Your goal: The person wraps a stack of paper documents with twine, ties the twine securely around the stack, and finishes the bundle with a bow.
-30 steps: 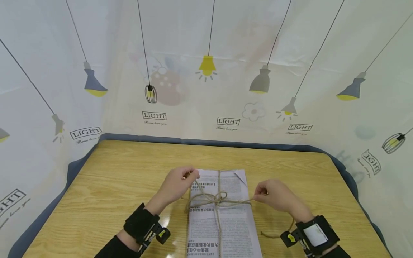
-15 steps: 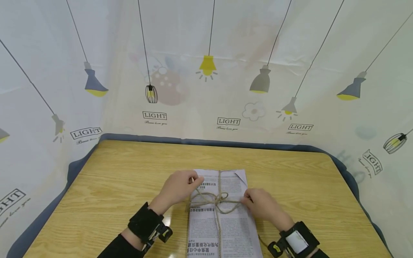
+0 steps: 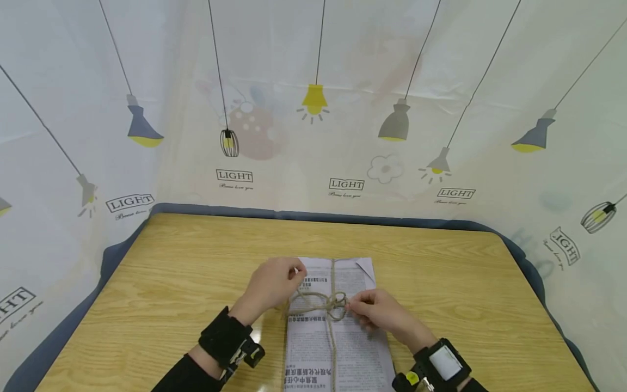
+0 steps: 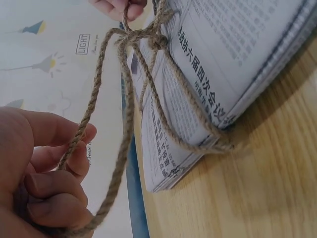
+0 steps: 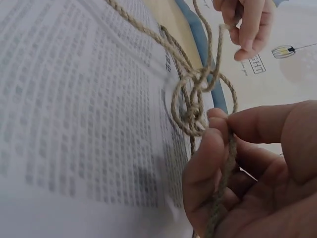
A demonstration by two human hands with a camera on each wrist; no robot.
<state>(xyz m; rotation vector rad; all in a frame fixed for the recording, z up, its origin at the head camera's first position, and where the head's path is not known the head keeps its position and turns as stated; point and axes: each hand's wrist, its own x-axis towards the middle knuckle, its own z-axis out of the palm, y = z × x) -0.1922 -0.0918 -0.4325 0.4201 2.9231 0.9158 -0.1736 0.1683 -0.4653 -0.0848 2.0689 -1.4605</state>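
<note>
A stack of folded newspapers (image 3: 360, 354) lies on the table, with jute twine crossing it both ways. Loops of the twine (image 3: 318, 296) meet in a loose knot (image 5: 194, 111) over the middle of the stack. At the stack's far left corner, my left hand (image 3: 276, 282) holds a length of twine; in the left wrist view this hand (image 4: 47, 173) has curled fingers, with the cord running up to the knot. Just right of the knot, my right hand (image 3: 384, 313) pinches another strand between thumb and finger, its cord trailing down through the palm in the right wrist view.
The wooden table (image 3: 196, 256) extends around the stack on both sides and behind it. A pale sheet (image 3: 294, 49) printed with hanging lamps stands behind the table, with a dark blue edge (image 3: 343, 218) along the tabletop. Each wrist wears a black strap with a camera.
My right hand has moved left from beside the stack to the knot, bringing its strand along. The twine loops there have become smaller and bunched. My left hand has shifted slightly right.
</note>
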